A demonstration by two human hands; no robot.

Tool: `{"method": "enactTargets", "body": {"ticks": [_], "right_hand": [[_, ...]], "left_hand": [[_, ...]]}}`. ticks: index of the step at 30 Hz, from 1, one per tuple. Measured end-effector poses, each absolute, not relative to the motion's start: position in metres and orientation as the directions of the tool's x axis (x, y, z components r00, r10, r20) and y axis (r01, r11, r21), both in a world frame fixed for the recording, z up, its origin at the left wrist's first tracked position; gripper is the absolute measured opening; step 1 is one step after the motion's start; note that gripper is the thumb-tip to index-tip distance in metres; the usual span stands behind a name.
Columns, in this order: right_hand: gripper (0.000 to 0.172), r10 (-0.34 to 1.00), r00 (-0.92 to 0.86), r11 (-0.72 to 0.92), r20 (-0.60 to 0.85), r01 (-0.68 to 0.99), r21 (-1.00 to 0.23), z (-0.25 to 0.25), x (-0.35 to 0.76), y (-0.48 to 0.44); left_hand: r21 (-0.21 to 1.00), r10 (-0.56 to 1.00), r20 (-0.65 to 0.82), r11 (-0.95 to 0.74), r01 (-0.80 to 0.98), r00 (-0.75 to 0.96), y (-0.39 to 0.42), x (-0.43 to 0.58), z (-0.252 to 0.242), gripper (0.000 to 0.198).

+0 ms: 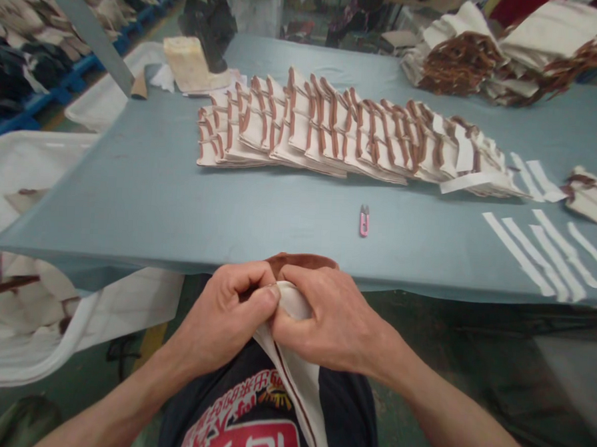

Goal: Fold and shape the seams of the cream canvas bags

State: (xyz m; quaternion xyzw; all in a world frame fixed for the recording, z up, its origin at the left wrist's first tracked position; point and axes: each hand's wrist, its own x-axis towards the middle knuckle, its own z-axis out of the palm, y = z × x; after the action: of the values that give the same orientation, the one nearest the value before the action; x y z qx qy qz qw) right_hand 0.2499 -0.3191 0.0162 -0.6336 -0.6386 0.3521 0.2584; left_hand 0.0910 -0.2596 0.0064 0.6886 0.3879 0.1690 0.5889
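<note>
Fingers (262,295) of left hand (218,319) and right hand (331,322) pinch brown-trimmed cream fabric (295,377).

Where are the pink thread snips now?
In the head view, the pink thread snips lie on the blue-grey table, between the right hand and the overlapped fabric pieces.

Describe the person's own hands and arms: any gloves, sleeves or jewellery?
The bare left hand and bare right hand show no gloves, rings or watch. The forearms are bare, with no sleeves in view. Below them is a dark navy top with a red-and-white printed chest.
</note>
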Motion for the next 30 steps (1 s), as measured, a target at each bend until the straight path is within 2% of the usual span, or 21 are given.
{"method": "enactTargets", "body": {"ticks": [2, 6, 10, 13, 17, 20, 22, 26, 30], "right_hand": [[0.02, 0.992, -0.043, -0.064, -0.122, 0.653, -0.755, 0.015, 0.246, -0.319], [0.021, 0.98, -0.06, -0.131, -0.192, 0.535, -0.835, 0.01, 0.246, -0.318], [0.02, 0.973, -0.115, -0.145, -0.201, 0.373, -0.916, 0.0, 0.251, -0.32], [0.022, 0.971, -0.159, -0.141, -0.18, 0.226, -0.964, -0.008, 0.255, -0.323], [0.029, 0.948, -0.257, -0.168, -0.188, 0.098, -0.981, -0.015, 0.263, -0.323], [0.03, 0.941, -0.302, -0.125, -0.151, 0.104, -0.987, -0.013, 0.268, -0.32], [0.028, 0.937, -0.326, -0.081, -0.121, 0.134, -0.988, -0.01, 0.272, -0.316], [0.022, 0.923, -0.374, -0.016, -0.093, 0.204, -0.979, 0.0, 0.277, -0.311], [0.017, 0.912, -0.4, 0.043, -0.092, 0.316, -0.948, 0.01, 0.278, -0.31]], "left_hand": [[0.947, 0.787, -0.22, 0.029, 0.321, 0.577, -0.263, 0.095, 0.0, 0.03], [0.967, 0.82, -0.244, 0.167, 0.192, 0.517, -0.271, 0.099, -0.019, 0.035], [0.927, 0.784, -0.298, 0.374, -0.031, 0.545, -0.275, 0.098, -0.035, 0.043], [0.89, 0.718, -0.299, 0.448, -0.088, 0.628, -0.274, 0.093, -0.039, 0.049], [0.915, 0.662, -0.252, 0.401, -0.05, 0.706, -0.27, 0.083, -0.039, 0.056], [0.923, 0.612, -0.229, 0.383, -0.031, 0.757, -0.266, 0.077, -0.037, 0.064], [0.951, 0.594, -0.202, 0.308, 0.012, 0.779, -0.261, 0.074, -0.032, 0.064], [0.982, 0.511, -0.187, 0.113, 0.15, 0.839, -0.248, 0.07, -0.011, 0.048], [0.952, 0.42, -0.232, -0.09, 0.294, 0.877, -0.241, 0.068, 0.012, 0.03]]}}
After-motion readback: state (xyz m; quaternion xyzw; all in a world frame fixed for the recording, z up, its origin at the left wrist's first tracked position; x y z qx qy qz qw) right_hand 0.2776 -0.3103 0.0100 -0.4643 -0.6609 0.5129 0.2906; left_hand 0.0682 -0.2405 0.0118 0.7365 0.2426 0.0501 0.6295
